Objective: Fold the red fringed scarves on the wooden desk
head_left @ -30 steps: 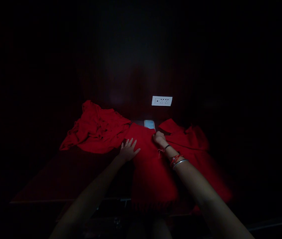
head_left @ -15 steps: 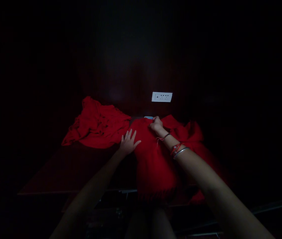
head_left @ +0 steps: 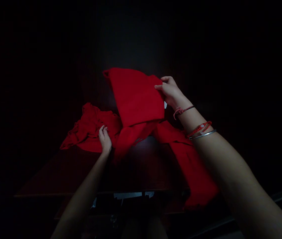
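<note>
My right hand pinches the edge of a red scarf and holds its folded part up above the table. The scarf's lower end slants down to the left, blurred. My left hand is open, fingers loosely stretched. It lies over the right side of a crumpled red cloth; whether it touches the cloth I cannot tell. More red fabric runs down the table's right side and hangs over the front edge; whether it is part of the held scarf is unclear.
The dark wooden table stands against a dark wall. A sliver of the white wall socket shows behind the scarf. Pale pieces are visible below the table's front edge. The surroundings are very dark.
My right hand has lifted the scarf off the table, up and slightly right, baring the tabletop beneath. My left hand has left the scarf and moved left. The raised scarf now mostly covers the socket.
</note>
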### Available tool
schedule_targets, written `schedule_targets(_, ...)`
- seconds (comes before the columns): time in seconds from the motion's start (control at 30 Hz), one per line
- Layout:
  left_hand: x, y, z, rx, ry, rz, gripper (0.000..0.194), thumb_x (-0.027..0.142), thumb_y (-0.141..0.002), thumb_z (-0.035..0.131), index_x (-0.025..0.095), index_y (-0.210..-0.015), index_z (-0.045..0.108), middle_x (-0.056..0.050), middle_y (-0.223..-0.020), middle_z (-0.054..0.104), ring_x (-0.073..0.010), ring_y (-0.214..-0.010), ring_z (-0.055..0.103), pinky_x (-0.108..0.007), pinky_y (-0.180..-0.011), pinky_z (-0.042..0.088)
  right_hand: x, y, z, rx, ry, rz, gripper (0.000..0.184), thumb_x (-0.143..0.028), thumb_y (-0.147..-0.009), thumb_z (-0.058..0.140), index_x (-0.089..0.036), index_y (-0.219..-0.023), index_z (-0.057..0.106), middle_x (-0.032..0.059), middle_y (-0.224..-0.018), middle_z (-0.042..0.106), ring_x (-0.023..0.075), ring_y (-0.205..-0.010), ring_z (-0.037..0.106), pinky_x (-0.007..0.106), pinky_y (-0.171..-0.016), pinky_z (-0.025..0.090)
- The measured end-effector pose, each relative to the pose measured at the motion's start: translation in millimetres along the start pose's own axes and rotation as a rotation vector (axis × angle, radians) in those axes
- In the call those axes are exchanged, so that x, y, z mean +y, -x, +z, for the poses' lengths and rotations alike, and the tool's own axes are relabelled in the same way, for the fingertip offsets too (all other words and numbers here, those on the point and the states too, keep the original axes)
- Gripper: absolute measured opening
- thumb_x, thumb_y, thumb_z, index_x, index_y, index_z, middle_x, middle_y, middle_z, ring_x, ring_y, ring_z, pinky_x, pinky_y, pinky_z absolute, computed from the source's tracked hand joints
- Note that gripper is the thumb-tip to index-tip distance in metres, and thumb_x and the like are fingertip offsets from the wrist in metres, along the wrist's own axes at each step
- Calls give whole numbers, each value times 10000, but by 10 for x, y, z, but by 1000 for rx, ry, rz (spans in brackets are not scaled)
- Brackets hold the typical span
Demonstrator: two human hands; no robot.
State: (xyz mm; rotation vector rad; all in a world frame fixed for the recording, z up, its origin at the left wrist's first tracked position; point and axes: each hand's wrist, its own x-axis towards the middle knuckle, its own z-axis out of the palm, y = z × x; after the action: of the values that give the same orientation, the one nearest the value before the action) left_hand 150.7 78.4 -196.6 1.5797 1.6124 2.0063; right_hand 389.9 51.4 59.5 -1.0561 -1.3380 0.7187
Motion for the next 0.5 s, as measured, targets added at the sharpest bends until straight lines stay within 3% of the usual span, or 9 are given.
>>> schedule_targets(0.07, -15, 49, 82, -80, 35, -19, 327, 242, -854, 205, 133, -1123, 356, -103, -1034, 506, -150, -948, 492, -302, -826, 389, 318, 74, -325, 61, 28, 54, 391, -5, -626, 458, -174, -960, 343, -68, -681, 431, 36, -528, 450, 178, -531, 397)
schedule_targets(0.13, 18, 123, 163, -170, 60, -11, 293, 235, -833, 267, 118, -1042, 437, -89, -959, 550, -148, -887, 526, -284, -800, 409, 796, 201, -666, 133, 77, 129, 369, -6, -589, 462, -185, -896, 362, -66, -657, 415, 47, -499, 424, 174, -482, 376)
schedule_targets(0.3, 217, 343, 354, -499, -77, 151, 249, 258, -780, 366, 139, -912, 541, -68, -930, 575, -155, -890, 526, -292, -819, 398, 1924, 566, -1465, 299, 255, 353, 350, -72, -521, 482, -202, -826, 371, -68, -652, 412, 57, -492, 411, 176, -474, 360)
schedule_targets(0.4, 371, 478, 593, -748, -215, 293, 305, 300, -761, 403, 140, -992, 519, -77, -1027, 543, -164, -978, 484, -300, -870, 357, 2242, 686, -1742, 332, 293, 408, 375, -104, -517, 477, -192, -863, 363, -59, -670, 416, 64, -502, 416, 181, -478, 358)
schedule_targets(0.5, 526, 618, 926, -962, -265, 352, 569, 383, -672, 528, 111, -1156, 402, -119, -1195, 434, -207, -1095, 393, -324, -910, 315, 2335, 721, -1816, 319, 296, 391, 381, -139, -532, 468, -192, -894, 360, -50, -695, 433, 74, -537, 434, 183, -497, 361)
